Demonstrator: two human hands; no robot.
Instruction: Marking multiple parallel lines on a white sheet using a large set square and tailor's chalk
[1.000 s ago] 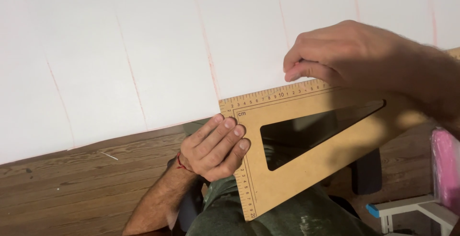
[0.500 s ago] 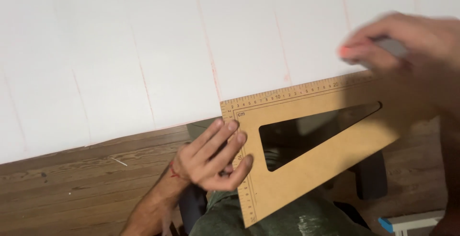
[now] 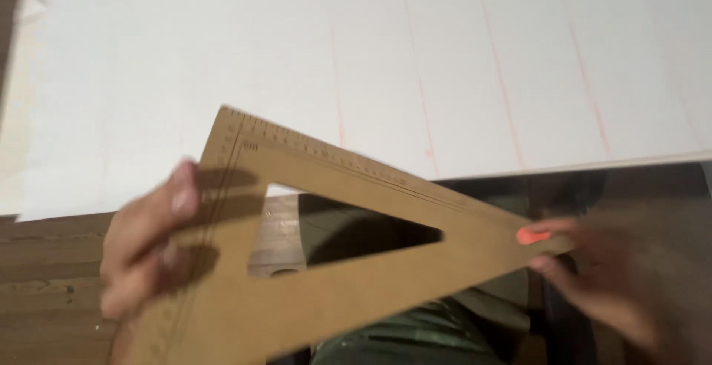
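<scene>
A large wooden set square (image 3: 356, 291) with a triangular cut-out and a ruler scale along its edges is lifted and tilted over the near edge of a big white sheet (image 3: 371, 61). My left hand (image 3: 148, 242) grips its left side, fingers curled over the edge. My right hand (image 3: 630, 283), blurred, is at the set square's pointed right tip and holds a small red-orange marker or chalk (image 3: 534, 236). Thin red lines (image 3: 504, 76) run across the white sheet.
The white sheet lies on a wooden table (image 3: 44, 291), whose bare boards show at the lower left. My green-clothed lap (image 3: 415, 335) is visible below the set square and through its cut-out. The picture is motion-blurred.
The set square has moved from lying flat at the sheet's edge on the right to being raised and tilted toward the left. My left hand went from pressing on it to gripping it; my right hand dropped to its tip.
</scene>
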